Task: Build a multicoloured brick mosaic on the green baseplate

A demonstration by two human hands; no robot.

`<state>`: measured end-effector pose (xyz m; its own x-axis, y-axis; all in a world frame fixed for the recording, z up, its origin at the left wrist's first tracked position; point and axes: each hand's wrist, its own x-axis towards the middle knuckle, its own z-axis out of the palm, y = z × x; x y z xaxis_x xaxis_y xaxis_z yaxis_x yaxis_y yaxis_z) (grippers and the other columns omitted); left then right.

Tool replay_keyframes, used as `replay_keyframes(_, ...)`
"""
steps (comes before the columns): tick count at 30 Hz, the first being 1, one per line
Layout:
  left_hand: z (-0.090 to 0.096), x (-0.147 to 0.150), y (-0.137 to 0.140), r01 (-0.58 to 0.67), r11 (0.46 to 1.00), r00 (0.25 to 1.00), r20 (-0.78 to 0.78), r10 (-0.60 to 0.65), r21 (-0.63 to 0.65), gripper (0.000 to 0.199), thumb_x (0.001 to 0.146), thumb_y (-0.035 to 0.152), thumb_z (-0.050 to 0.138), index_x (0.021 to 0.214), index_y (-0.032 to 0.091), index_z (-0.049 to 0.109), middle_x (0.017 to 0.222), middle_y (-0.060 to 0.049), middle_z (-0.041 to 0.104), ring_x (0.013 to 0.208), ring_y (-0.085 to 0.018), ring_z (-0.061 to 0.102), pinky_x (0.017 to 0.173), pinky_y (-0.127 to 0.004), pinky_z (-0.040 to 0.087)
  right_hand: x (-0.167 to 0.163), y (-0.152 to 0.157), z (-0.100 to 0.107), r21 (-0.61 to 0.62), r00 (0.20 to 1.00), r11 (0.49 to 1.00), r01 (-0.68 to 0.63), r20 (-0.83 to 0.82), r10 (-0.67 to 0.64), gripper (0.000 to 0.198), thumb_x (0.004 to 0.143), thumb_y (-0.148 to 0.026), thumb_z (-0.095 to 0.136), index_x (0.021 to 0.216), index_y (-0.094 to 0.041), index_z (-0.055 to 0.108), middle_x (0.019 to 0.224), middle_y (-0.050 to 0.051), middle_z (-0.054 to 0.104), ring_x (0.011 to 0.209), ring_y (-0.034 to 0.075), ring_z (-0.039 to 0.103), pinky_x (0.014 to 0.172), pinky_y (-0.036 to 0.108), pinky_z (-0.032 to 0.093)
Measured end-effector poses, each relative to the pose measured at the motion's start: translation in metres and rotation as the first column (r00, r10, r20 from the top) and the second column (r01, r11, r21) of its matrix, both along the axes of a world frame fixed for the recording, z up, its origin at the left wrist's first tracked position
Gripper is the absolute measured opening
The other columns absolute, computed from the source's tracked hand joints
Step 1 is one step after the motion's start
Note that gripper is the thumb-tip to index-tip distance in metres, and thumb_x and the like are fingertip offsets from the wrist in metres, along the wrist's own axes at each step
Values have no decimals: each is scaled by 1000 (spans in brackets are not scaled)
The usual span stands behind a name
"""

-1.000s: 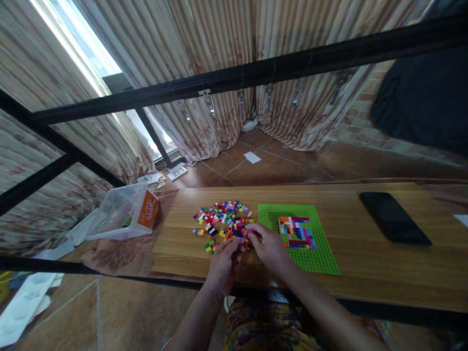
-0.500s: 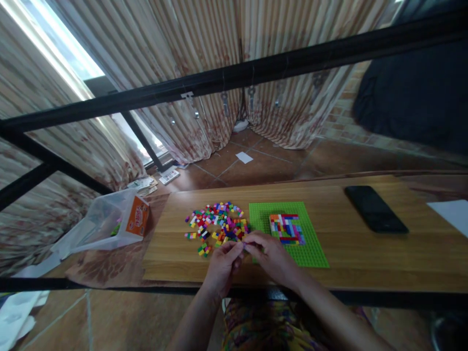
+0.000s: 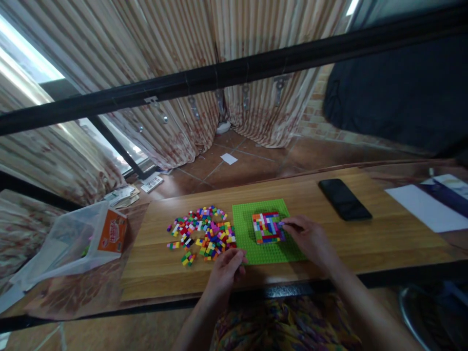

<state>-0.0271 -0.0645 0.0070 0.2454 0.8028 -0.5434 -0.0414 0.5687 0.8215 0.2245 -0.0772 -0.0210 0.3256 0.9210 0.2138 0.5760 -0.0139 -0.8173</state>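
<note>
A low block of many-coloured building bricks [image 3: 266, 228] stands on a green studded baseplate [image 3: 243, 214]. My right hand [image 3: 309, 236] is at the block's right edge, its thumb and forefinger pinched on a small purplish brick [image 3: 281, 223]. Whether that brick touches the block I cannot tell. By the baseplate's near left corner is my left hand [image 3: 228, 265], thumb and fingers curled together; anything inside them is hidden. Just beyond it spreads a pile of loose small bricks [image 3: 204, 226] in mixed colours.
The wooden table [image 3: 153, 273] carries a black phone [image 3: 344, 199] at the right. White paper [image 3: 417, 207] lies past the phone. A clear plastic bin [image 3: 78, 239] with an orange label stands left of the board. A black metal bar [image 3: 204, 80] crosses beyond the table.
My hands, together at the pile before, have come apart. The right one has moved right to the brick block; the left stays near the pile. The view has shifted rightward.
</note>
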Motion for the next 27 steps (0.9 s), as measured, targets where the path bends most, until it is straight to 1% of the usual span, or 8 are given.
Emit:
replay_keyframes(3,0,0,-1,40,999,999,-13,-40,11,42,66,49,76,88,14,69,74,-1,63,55,-6,48,49,-18,31,0,3,-2,-35,998,999,-2,-64,0,18,80,-38,61,82,-24,73,87,4,73,80,21,66,75,36,51)
replay_keyframes(5,-1,1,-1,45,999,999,-16,-45,1,41,66,48,76,88,14,68,73,-1,62,54,-6,47,49,-18,31,-1,6,-3,-65,992,998,2,-126,-10,17,78,-38,63,81,-24,73,85,3,73,79,21,66,74,35,51)
replay_keyframes(8,-2,2,-2,48,999,999,-17,-49,-13,41,65,47,77,88,14,68,73,0,61,54,-5,45,49,-17,29,-2,10,-5,-74,969,997,10,-244,-27,18,74,-38,67,79,-22,73,83,3,74,77,20,66,73,35,51)
replay_keyframes(12,-1,4,-3,71,997,997,-29,-72,-25,39,65,46,77,86,14,67,72,0,60,55,-6,46,49,-18,28,-1,17,-11,-88,900,996,26,-431,-62,23,65,-41,73,75,-20,73,76,4,72,70,19,65,68,34,51)
replay_keyframes(15,0,5,-4,80,996,996,-36,-81,-29,36,66,45,76,84,14,67,71,1,59,54,-5,45,50,-18,29,-2,19,-14,-95,841,995,33,-535,-80,27,59,-43,78,71,-19,71,72,3,71,67,17,63,66,32,51)
replay_keyframes(20,0,7,-4,87,996,995,-40,-88,-33,35,66,43,76,85,15,67,72,0,61,54,-6,45,49,-18,28,-5,19,-12,-101,783,994,51,-613,-103,29,54,-42,81,70,-19,71,72,2,70,68,16,62,66,31,51)
replay_keyframes(24,1,11,-4,80,996,996,-29,-81,-33,33,65,42,76,83,15,68,70,0,61,53,-6,45,49,-19,28,-6,20,-11,-101,772,994,44,-628,-98,29,54,-42,81,70,-20,71,70,2,70,65,16,61,63,30,51)
replay_keyframes(27,1,14,-5,77,997,997,-26,-78,-29,34,65,41,76,84,14,68,72,-1,62,53,-6,45,50,-19,30,-7,22,-11,-115,748,992,46,-654,-111,28,52,-40,81,69,-19,71,68,2,70,61,15,60,60,30,49)
